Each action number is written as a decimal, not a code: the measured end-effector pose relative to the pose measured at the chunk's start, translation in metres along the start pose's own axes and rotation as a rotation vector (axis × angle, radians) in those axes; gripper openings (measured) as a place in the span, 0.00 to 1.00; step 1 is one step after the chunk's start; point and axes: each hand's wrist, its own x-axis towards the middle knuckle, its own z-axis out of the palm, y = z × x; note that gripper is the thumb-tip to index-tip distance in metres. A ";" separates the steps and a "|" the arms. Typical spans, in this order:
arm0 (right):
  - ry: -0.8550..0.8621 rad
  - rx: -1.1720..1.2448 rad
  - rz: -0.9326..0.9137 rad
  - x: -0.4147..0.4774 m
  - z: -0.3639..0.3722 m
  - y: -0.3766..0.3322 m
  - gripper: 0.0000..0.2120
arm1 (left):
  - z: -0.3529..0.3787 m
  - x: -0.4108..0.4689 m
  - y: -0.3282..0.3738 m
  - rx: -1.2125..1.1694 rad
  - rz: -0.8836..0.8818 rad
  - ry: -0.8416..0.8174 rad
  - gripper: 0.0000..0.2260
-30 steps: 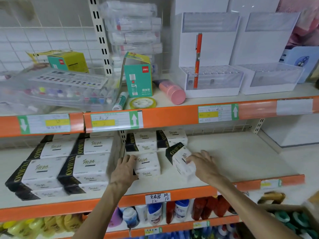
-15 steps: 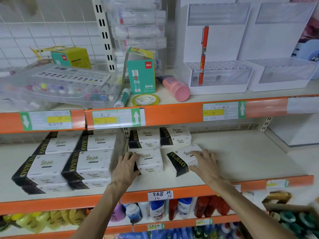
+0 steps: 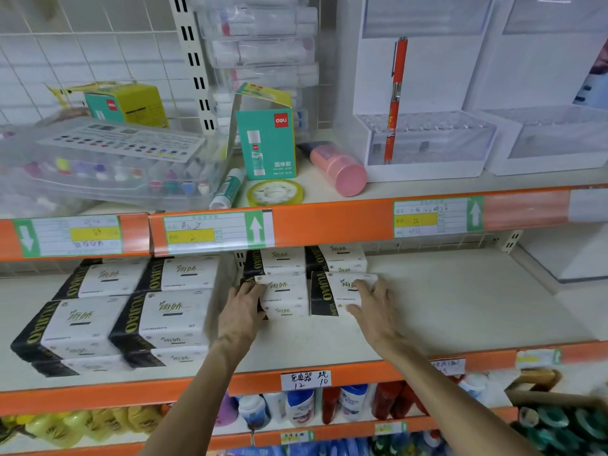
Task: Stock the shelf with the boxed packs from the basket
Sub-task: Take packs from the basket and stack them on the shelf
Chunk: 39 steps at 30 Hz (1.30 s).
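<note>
On the middle shelf lie white boxed packs with black ends. My right hand presses with spread fingers on top of one pack, which lies flat just right of a two-high stack. My left hand rests against the left end of that stack, fingers laid along its edge. Two more stacks stand directly behind. Each hand hides part of the pack it touches.
Larger packs of the same brand fill the shelf's left side. Right of my right hand the shelf board is bare. Above are a glue-stick box, a pink tube and pen displays. A brown-rimmed container with green rolls sits lower right.
The pack under my right hand went from tilted on its edge to lying flat, pushed back beside the stack. My left hand stayed on the stack's left end.
</note>
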 end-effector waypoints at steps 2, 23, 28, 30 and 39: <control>-0.015 0.037 -0.005 0.008 0.002 0.003 0.24 | 0.002 0.006 0.000 -0.001 -0.005 0.005 0.24; -0.082 0.055 -0.002 0.037 0.001 0.004 0.23 | 0.004 0.018 0.005 -0.021 -0.010 -0.023 0.24; -0.098 -0.066 -0.030 0.019 -0.010 0.003 0.28 | 0.003 0.009 0.010 -0.007 0.034 -0.038 0.29; -0.021 -0.028 -0.048 0.001 -0.008 0.003 0.28 | 0.004 -0.003 0.010 -0.021 0.054 0.006 0.29; 0.003 -0.035 -0.085 -0.075 -0.001 -0.007 0.25 | 0.013 -0.055 0.007 -0.085 0.162 0.005 0.24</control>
